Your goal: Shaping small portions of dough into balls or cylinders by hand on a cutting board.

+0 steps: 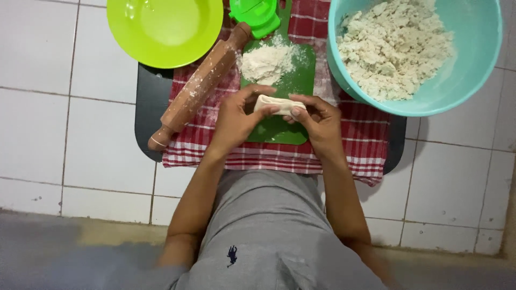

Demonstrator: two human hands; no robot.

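Seen from above, over a white tiled floor point(54, 129): a small pale piece of dough point(279, 104) held between both hands, above the near end of a green cutting board point(293, 75). Left hand point(236, 115) closed on the dough's left end, thumb on top and fingers curled beneath. Right hand point(317, 118) pinched on its right end, fingertips pressed into the upper edge. Dough folded into a short oblong, raised just clear of the board.

On the board's far half, a loose heap of white flour point(266, 62). Beneath the board, a red-and-white checked cloth point(365, 139), dusted with flour, spread over a dark tray point(150, 102) whose edges show at left and right. Lying diagonally across the cloth's left side, a wooden rolling pin point(199, 86), floured, with its far handle near the flour heap and its near handle over the tray edge.

At upper left, a lime-green plate point(164, 29) overlapping the tray corner. At top centre, partly cut off by the frame, a bright green plastic tool point(255, 16). At upper right, a turquoise bowl point(473, 70) filled with crumbly white dough mixture point(395, 45), its rim overlapping the cloth. In the foreground, a lap in grey fabric point(269, 231).
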